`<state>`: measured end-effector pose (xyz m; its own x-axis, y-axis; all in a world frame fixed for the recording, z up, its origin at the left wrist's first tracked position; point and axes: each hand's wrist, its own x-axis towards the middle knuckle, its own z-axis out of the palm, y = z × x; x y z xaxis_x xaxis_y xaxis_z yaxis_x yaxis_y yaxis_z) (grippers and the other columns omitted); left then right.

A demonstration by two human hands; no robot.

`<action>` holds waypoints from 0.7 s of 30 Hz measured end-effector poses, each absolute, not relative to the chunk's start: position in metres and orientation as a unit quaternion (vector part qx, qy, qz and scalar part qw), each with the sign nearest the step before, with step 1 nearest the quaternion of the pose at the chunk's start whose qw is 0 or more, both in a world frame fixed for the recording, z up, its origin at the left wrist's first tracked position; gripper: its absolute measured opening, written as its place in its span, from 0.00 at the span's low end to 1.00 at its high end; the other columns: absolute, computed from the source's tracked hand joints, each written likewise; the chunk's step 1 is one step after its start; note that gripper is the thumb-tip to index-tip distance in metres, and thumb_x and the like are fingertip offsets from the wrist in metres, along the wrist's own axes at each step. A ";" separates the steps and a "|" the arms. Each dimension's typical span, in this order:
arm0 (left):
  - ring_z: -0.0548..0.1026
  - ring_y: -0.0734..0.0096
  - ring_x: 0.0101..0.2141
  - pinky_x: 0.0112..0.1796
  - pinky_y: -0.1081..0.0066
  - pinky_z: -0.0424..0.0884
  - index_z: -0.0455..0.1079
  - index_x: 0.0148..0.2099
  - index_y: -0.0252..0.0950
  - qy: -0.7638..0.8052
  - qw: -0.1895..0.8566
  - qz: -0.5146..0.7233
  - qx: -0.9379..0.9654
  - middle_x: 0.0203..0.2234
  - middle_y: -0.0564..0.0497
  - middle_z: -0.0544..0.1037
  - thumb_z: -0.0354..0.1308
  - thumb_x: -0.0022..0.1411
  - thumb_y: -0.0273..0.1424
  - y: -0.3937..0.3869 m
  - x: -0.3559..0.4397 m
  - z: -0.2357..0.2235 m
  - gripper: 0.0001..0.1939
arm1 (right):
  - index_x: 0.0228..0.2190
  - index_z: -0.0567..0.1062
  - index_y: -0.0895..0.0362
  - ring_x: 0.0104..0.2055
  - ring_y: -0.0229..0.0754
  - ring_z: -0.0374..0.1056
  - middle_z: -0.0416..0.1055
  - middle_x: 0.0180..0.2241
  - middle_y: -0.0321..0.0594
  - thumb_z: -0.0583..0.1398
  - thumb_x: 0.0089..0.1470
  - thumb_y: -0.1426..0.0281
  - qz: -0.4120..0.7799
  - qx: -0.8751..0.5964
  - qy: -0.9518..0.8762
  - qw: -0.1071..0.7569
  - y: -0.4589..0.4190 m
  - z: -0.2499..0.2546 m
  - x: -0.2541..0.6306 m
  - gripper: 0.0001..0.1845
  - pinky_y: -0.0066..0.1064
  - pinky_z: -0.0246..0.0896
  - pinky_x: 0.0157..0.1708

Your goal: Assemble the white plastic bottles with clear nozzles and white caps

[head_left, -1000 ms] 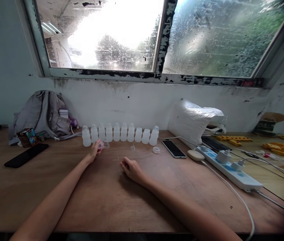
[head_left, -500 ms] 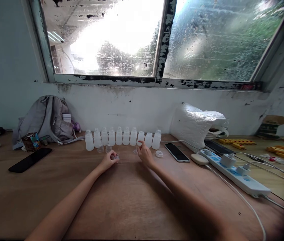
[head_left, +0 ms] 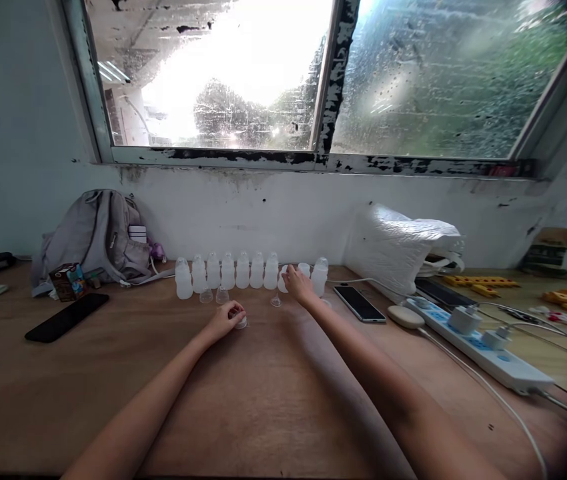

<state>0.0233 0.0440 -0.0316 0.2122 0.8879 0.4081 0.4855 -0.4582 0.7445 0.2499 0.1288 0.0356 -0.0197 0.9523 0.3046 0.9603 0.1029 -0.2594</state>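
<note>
A row of frosted baby bottles [head_left: 228, 270] stands along the back of the table, most topped with clear domed caps. My right hand [head_left: 298, 283] is at the row, its fingers closed around the top of a capless bottle [head_left: 283, 283]. Another capless bottle [head_left: 304, 269] is just right of it, partly hidden. My left hand [head_left: 224, 320] rests on the table, fingers curled over a small whitish bottle ring [head_left: 241, 323]. Two clear caps [head_left: 206, 295] sit in front of the row. A small clear teat [head_left: 276, 301] lies between my hands.
A white ring [head_left: 327, 303] peeks out behind my right forearm. To the right are a phone [head_left: 359, 303], a white power strip [head_left: 483, 343] with cables and a silvery padded bag [head_left: 388, 247]. At left are a black phone [head_left: 67, 318], a drink carton [head_left: 68, 281] and a grey backpack [head_left: 98, 240].
My right hand has moved forward from above the small teat to a capless bottle and closed on it. My left hand stays nearly in place; the view has shifted slightly.
</note>
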 end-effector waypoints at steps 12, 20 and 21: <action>0.69 0.68 0.26 0.30 0.70 0.64 0.71 0.30 0.36 0.485 0.255 0.464 0.696 0.25 0.49 0.74 0.61 0.41 0.40 0.044 0.025 -0.033 0.15 | 0.42 0.61 0.57 0.37 0.43 0.62 0.64 0.36 0.44 0.52 0.49 0.65 -0.010 -0.484 -0.738 0.470 0.080 0.031 0.250 0.17 0.34 0.56 0.37; 0.70 0.69 0.29 0.28 0.71 0.69 0.69 0.33 0.33 0.438 0.400 0.567 0.572 0.28 0.49 0.73 0.55 0.48 0.43 0.040 0.029 -0.028 0.17 | 0.47 0.53 0.58 0.36 0.41 0.64 0.66 0.35 0.42 0.57 0.44 0.62 0.154 -0.417 -0.763 0.470 0.050 -0.005 0.222 0.30 0.32 0.58 0.36; 0.71 0.70 0.29 0.28 0.71 0.69 0.68 0.34 0.33 0.432 0.424 0.584 0.541 0.28 0.49 0.73 0.56 0.48 0.43 0.039 0.030 -0.028 0.18 | 0.47 0.53 0.57 0.36 0.41 0.64 0.66 0.35 0.41 0.57 0.43 0.61 0.180 -0.419 -0.765 0.454 0.050 -0.009 0.221 0.31 0.32 0.58 0.36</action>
<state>0.0303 0.0393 -0.0277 -0.0549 0.9622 0.2667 -0.0272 -0.2685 0.9629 0.2208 0.0499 -0.0092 -0.2366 0.8050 0.5440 0.4784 0.5839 -0.6559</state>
